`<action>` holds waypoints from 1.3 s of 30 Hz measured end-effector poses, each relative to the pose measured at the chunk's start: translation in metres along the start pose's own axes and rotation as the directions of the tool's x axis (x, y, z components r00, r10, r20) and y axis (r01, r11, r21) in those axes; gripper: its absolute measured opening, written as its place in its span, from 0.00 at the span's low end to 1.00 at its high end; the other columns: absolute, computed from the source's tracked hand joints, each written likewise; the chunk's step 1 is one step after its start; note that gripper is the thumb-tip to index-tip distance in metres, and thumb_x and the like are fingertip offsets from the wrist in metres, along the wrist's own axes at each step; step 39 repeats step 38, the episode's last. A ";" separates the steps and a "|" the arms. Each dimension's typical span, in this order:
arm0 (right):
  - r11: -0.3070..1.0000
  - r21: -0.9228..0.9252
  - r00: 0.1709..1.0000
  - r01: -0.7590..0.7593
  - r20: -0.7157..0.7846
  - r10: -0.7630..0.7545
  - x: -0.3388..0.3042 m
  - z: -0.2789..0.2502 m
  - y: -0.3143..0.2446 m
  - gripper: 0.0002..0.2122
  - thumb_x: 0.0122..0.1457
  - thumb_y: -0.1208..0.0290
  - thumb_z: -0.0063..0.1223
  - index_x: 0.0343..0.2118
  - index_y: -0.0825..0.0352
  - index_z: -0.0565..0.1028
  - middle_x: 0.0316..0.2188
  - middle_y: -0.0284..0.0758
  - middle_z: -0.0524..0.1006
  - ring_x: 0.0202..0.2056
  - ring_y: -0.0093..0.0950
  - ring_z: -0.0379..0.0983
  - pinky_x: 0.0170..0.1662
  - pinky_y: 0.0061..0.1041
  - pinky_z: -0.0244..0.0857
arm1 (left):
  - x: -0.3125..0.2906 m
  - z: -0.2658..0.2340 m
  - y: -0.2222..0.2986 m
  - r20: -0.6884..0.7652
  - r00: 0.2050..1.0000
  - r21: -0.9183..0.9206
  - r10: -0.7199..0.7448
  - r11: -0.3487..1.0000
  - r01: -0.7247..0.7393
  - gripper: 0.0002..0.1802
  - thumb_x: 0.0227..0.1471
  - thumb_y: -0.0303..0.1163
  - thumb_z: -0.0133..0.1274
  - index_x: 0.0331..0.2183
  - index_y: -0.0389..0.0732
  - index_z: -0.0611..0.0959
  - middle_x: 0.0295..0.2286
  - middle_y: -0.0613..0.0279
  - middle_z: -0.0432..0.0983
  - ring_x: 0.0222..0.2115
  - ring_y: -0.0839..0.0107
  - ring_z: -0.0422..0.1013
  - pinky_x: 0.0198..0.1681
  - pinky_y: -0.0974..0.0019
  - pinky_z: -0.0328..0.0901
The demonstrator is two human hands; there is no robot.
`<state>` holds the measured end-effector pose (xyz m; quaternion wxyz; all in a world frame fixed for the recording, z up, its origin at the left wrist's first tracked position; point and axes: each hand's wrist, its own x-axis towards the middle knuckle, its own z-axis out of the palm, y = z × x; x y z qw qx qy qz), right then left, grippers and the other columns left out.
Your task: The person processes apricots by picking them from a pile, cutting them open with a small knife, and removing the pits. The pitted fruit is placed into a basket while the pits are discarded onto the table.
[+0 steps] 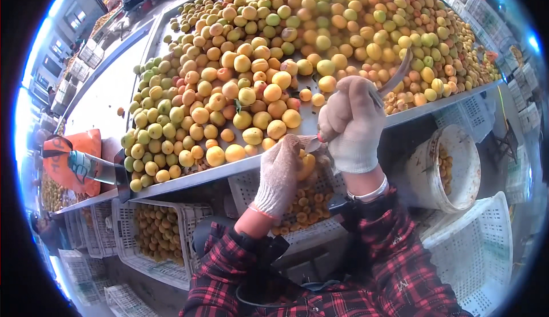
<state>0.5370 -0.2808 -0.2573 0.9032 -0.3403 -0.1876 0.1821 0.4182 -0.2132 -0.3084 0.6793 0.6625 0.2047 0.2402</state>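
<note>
My left hand, in a pale knit glove, is closed around a yellow-orange apricot just over the table's front edge. My right hand, also gloved, grips a curved knife. Its curved end sticks up beyond the fist, and a small pointed metal tip shows below, close to the left fingertips. Whether that tip touches the fruit, I cannot tell. Beneath both hands a white plastic crate holds halved apricots. A large heap of whole apricots, yellow, orange and greenish, covers much of the metal table.
An orange bag and a clear plastic bottle are at the table's left end. Below stands a crate of apricots. To the right are a white bucket with fruit inside and a white crate leaning near my right arm.
</note>
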 end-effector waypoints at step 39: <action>0.982 -0.038 0.945 -0.187 0.266 0.191 -0.021 -0.009 0.031 0.14 0.63 0.60 0.50 0.34 0.68 0.73 0.15 0.30 0.69 0.12 0.16 0.60 0.15 0.19 0.53 | -0.006 -0.018 0.009 -0.170 0.978 -0.017 -0.120 0.993 0.119 0.18 0.63 0.36 0.40 0.26 0.34 0.74 0.19 0.64 0.67 0.22 0.68 0.61 0.28 0.64 0.62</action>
